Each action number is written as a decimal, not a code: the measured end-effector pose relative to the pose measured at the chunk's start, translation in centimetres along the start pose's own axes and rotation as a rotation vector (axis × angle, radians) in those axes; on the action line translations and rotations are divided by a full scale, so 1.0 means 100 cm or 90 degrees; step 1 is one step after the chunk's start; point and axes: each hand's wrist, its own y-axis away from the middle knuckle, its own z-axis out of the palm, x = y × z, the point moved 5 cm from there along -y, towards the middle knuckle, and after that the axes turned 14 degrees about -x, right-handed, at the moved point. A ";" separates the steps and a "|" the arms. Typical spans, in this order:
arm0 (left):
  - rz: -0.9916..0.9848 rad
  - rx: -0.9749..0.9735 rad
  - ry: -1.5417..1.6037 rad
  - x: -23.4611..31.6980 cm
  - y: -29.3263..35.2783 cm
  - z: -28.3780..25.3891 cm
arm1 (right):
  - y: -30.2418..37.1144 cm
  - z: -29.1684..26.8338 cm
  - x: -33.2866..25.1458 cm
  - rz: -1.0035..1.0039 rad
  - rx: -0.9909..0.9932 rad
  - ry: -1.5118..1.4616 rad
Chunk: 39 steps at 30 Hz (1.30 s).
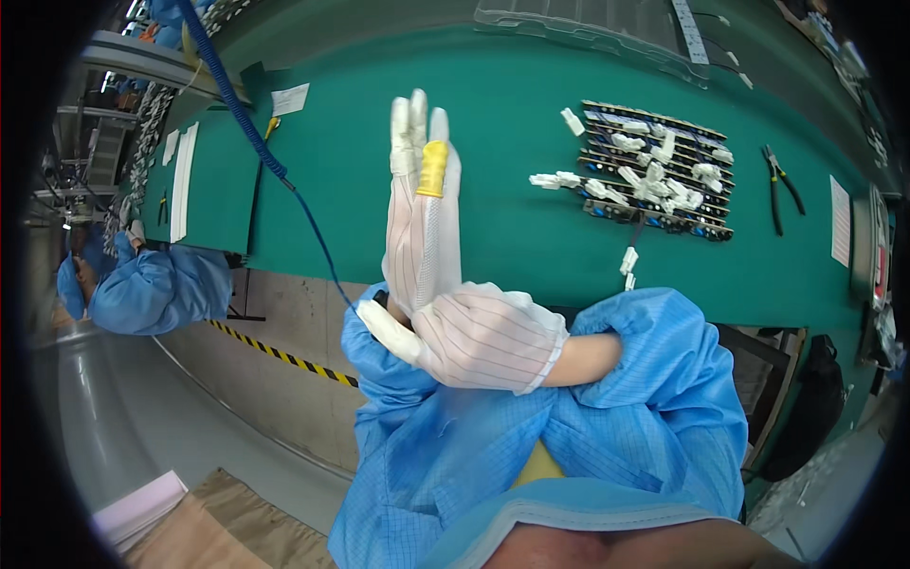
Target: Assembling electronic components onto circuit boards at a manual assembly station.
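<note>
My left hand (422, 209) is in a white striped glove, held up edge-on above the green table. Its fingers are straight, and yellow tape wraps one of them. It holds nothing. My right hand (488, 332), gloved alike, reaches across my front and wraps round my left wrist. A white-covered finger or thumb of it lies along the near side of the wrist. A blue coiled cord (227, 85) hangs from the upper left and runs down to this grip. Its end is hidden under the glove, so what it joins cannot be made out.
Rows of narrow circuit boards (701, 213) with white connectors lie to the right on the green table (512, 104). Pliers with dark handles (782, 190) and a paper sheet (840, 220) lie further right. A clear plastic tray (588, 28) is at the back. Another person (161, 284) sits at left.
</note>
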 end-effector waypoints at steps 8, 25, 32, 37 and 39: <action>0.093 -0.018 0.270 -0.007 0.009 -0.005 | 0.002 -0.002 -0.002 -0.032 0.051 -0.140; 0.426 0.009 -0.422 0.034 0.023 0.011 | 0.027 -0.009 0.071 0.308 -0.066 -0.639; 0.339 -0.025 -0.378 0.011 0.020 -0.003 | 0.028 0.014 0.078 0.279 -0.136 -0.675; 0.201 0.079 -0.149 -0.007 0.011 -0.011 | 0.029 0.018 0.079 0.192 -0.161 -0.483; 0.161 0.098 -0.104 -0.016 0.010 -0.018 | 0.032 0.023 0.079 0.139 -0.163 -0.495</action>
